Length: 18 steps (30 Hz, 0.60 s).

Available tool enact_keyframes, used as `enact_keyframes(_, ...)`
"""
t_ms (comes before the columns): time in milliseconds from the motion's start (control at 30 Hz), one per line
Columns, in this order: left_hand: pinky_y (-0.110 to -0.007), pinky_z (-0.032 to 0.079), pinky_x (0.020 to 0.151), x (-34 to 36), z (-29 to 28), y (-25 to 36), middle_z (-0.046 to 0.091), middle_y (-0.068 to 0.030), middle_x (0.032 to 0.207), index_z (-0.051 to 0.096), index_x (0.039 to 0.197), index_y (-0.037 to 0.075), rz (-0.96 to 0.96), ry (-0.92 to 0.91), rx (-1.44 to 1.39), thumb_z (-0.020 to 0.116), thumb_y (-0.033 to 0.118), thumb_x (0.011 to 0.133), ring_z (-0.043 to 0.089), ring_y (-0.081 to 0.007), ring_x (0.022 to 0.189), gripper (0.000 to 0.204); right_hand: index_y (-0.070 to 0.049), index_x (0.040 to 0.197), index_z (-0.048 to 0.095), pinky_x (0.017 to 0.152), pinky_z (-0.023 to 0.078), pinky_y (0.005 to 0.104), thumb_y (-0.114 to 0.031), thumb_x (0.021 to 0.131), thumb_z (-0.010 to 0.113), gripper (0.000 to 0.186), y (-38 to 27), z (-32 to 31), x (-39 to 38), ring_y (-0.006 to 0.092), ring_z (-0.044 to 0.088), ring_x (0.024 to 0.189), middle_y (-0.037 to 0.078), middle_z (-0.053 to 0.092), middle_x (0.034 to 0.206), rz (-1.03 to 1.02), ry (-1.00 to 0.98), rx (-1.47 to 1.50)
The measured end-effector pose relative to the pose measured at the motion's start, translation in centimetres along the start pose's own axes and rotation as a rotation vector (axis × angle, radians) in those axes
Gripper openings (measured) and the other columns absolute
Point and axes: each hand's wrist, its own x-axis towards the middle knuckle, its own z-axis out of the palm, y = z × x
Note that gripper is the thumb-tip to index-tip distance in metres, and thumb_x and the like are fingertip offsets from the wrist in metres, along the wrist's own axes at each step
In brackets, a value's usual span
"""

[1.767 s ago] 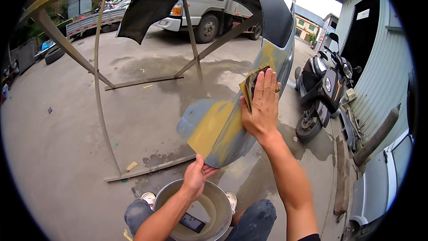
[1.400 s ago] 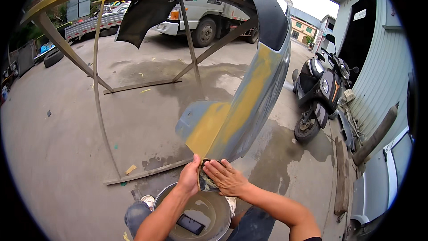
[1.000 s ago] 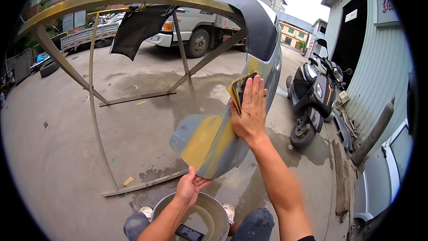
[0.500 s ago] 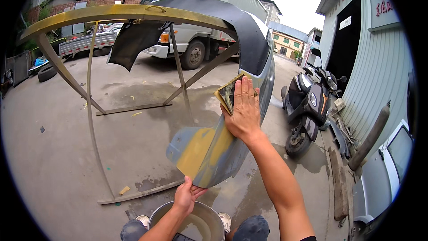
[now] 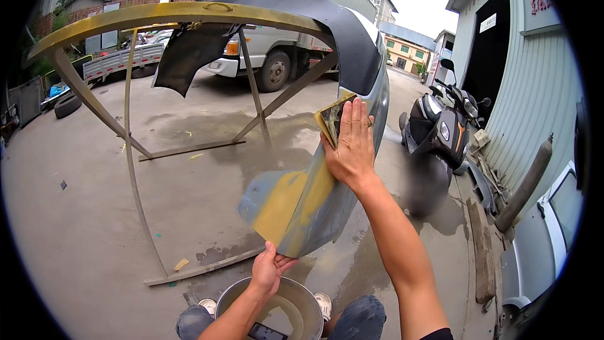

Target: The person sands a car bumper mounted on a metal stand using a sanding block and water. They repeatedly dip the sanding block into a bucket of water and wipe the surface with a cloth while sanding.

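A grey car body panel (image 5: 327,211) with yellowish filler patches hangs in front of me, its lower end tapering toward my knees. My right hand (image 5: 352,148) lies with fingers stretched together on a folded piece of sandpaper (image 5: 331,119), pressing it against the panel's edge. The sandpaper is dark on its face with a yellow-tan border; part of it is hidden under the fingers. Low on the panel, my left hand (image 5: 269,269) pinches the bottom corner, thumb on the near side. Below that hand stands a round metal basin (image 5: 309,299) of murky water between my feet.
A yellow-stained metal frame (image 5: 170,14) stands at the left, with a black panel piece (image 5: 189,60) hanging from it. A scooter (image 5: 443,126) is parked at right, near a wooden beam (image 5: 481,258), a gas cylinder (image 5: 525,182) and a car door (image 5: 544,239). A truck (image 5: 277,50) stands behind.
My right hand and the sandpaper have slid slightly up along the panel edge. The left hand keeps its hold on the bottom corner. The whole view has shifted a little.
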Motion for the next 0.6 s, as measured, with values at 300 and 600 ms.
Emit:
enact_keyframes(300,-0.040,0.049,0.098,1.4,-1.7,-1.4,0.063,-0.0174,0.119,0.051,0.126,-0.003,-0.008,0.014,-0.068,0.031,0.044,0.105,0.063,-0.0276,0.109,0.055,0.004,0.152,0.014,0.119,0.006,0.0532,-0.035,0.084,0.058,0.090,-8.0,1.5,-21.6,0.0376,0.007,0.149,0.024,0.010,0.160,-0.232,-0.232,0.193)
enact_keyframes(600,-0.044,0.041,0.108,0.6,-1.2,-0.5,0.054,-0.0194,0.134,0.046,0.133,-0.002,0.008,-0.062,-0.045,0.025,0.048,0.105,0.053,-0.0319,0.123,0.061,0.001,0.131,0.051,0.115,0.015,0.0602,-0.038,0.089,0.058,0.058,-6.6,-4.6,-27.9,0.0354,0.046,0.129,0.020,0.049,0.138,-0.005,-0.281,0.562)
